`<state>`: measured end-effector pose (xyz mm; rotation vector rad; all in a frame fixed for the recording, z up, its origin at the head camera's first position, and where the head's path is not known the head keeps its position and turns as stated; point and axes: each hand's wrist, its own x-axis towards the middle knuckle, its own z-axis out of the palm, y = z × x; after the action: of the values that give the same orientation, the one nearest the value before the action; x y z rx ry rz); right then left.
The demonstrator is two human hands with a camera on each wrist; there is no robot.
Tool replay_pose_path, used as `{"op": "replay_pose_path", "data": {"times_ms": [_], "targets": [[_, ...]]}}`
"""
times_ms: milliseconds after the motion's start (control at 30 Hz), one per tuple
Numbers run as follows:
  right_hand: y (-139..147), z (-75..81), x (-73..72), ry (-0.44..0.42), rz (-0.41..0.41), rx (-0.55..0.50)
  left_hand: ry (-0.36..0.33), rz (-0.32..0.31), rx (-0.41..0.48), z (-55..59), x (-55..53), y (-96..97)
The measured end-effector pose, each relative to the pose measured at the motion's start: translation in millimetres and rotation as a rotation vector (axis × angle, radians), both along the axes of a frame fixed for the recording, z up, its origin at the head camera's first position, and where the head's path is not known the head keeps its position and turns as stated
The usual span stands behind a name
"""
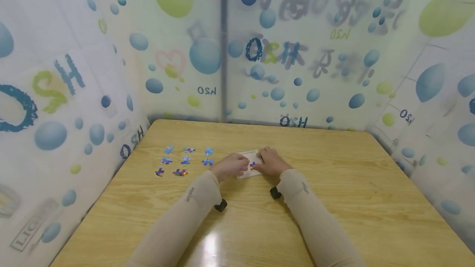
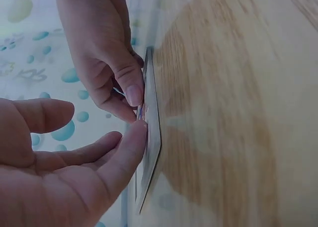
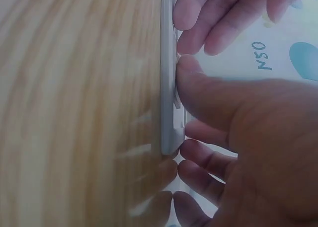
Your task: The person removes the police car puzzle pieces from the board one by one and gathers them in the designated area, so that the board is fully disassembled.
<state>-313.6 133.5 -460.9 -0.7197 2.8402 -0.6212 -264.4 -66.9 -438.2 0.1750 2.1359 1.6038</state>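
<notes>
A small white puzzle board (image 1: 243,175) lies flat on the wooden table between both hands, with a blue puzzle piece (image 1: 253,165) on it. My left hand (image 1: 231,166) reaches over the board from the left. In the left wrist view its nearest fingertip touches the board's top beside the piece, while its other fingers are loosely bent. My right hand (image 1: 273,162) holds the board at its right side. The right thumb (image 3: 194,83) presses on the top, and the other fingers curl down by the edge. The hands partly hide the piece.
Several loose puzzle pieces, among them a red and blue one (image 1: 180,172), lie in rows on the table (image 1: 334,184) left of the hands. Patterned curtains (image 1: 315,52) enclose the far side and both flanks. Dark wrist cameras (image 1: 221,205) sit under the sleeves.
</notes>
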Motion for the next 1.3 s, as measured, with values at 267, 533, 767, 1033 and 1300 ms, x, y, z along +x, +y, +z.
{"op": "replay_pose_path", "data": {"times_ms": [267,533,767,1033,1300], "targets": [[-0.1,0.9,1.3,0.008,0.009,0.007,-0.031,0.006,0.045,-0.2,1.0,8.2],[-0.8,1.6,4.9,-0.004,0.017,-0.009,-0.149,0.057,0.255,0.5,5.9,19.7],[-1.1,5.4,5.7,-0.017,0.010,-0.017,-0.210,0.095,0.428,0.0,6.2,24.3],[-0.3,0.7,4.4,0.000,0.018,-0.035,-0.189,0.189,0.444,-6.0,4.2,29.9],[0.7,-1.7,-0.5,0.007,0.013,-0.063,-0.115,0.229,0.429,-6.3,4.6,31.7]]}}
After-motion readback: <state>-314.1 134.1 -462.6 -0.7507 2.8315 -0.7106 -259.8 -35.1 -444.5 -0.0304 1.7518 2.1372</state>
